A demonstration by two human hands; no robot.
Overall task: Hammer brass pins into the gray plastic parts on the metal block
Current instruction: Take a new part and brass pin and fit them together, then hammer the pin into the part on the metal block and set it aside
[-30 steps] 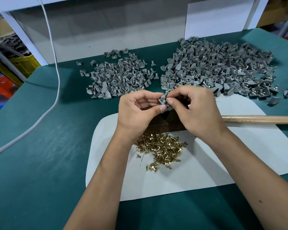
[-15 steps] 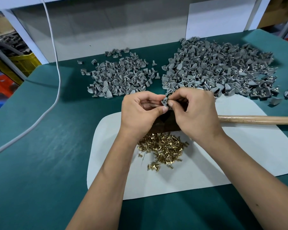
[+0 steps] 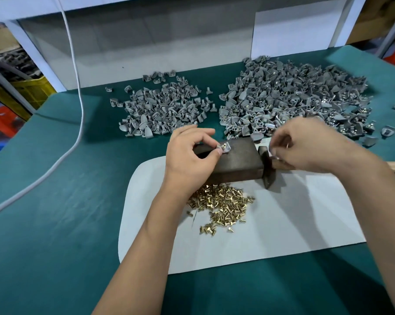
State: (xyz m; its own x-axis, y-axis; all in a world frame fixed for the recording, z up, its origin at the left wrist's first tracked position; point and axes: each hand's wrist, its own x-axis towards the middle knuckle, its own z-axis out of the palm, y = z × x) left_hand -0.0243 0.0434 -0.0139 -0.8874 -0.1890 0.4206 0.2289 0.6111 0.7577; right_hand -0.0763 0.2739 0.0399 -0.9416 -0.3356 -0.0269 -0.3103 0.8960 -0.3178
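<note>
A dark metal block (image 3: 239, 161) lies on a white mat (image 3: 283, 223). My left hand (image 3: 191, 155) pinches a gray plastic part (image 3: 225, 148) with a brass pin standing in it, pressed onto the block's top left. My right hand (image 3: 305, 146) hovers with fingers apart just over the wooden handle of the hammer (image 3: 266, 167), whose dark head lies against the block's right side. It grips nothing that I can see. A heap of loose brass pins (image 3: 219, 204) lies on the mat in front of the block.
Two piles of gray parts sit on the green table behind the block: a smaller left pile (image 3: 164, 110) and a larger right pile (image 3: 294, 98) showing brass. A white cable (image 3: 79, 114) hangs at left. A yellow crate (image 3: 30, 92) stands off the table's left.
Both hands held the gray part together above the block. Now the left hand has set it down on the block, and the right hand has let go and moved right over the hammer.
</note>
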